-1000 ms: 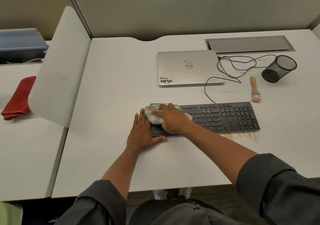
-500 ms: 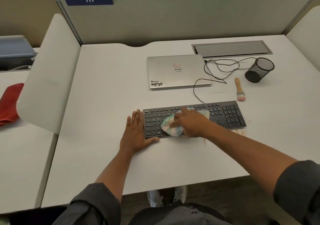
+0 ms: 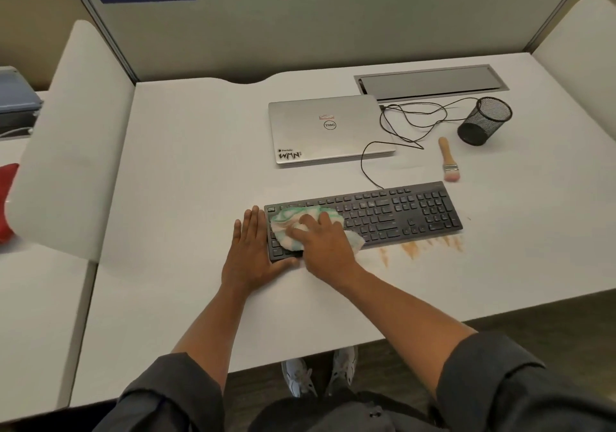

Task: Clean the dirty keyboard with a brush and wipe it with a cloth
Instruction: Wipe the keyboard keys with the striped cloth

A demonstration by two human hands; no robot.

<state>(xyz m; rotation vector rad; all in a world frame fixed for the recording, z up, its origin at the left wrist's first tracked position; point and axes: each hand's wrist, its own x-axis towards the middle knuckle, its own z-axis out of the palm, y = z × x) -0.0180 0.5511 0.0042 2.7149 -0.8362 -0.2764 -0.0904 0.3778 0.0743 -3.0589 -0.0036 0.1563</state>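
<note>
A black keyboard (image 3: pixel 393 215) lies across the middle of the white desk (image 3: pixel 186 171). My right hand (image 3: pixel 325 243) presses a crumpled white and green cloth (image 3: pixel 290 223) onto the keyboard's left part, fingers curled over the cloth. My left hand (image 3: pixel 251 251) lies flat on the desk against the keyboard's left end, thumb along its front edge. A small wooden-handled brush (image 3: pixel 447 160) with pink bristles lies behind the keyboard's right end, untouched.
Orange dust smears (image 3: pixel 423 248) mark the desk in front of the keyboard. A shut silver laptop (image 3: pixel 328 131), a black cable (image 3: pixel 410 128), a tipped mesh pen cup (image 3: pixel 485 121) and a cable hatch (image 3: pixel 430 81) sit behind. White dividers stand at both sides.
My right hand slid the cloth from the keyboard's left end to its middle, then back to the left part. My left hand stayed braced at the left end.
</note>
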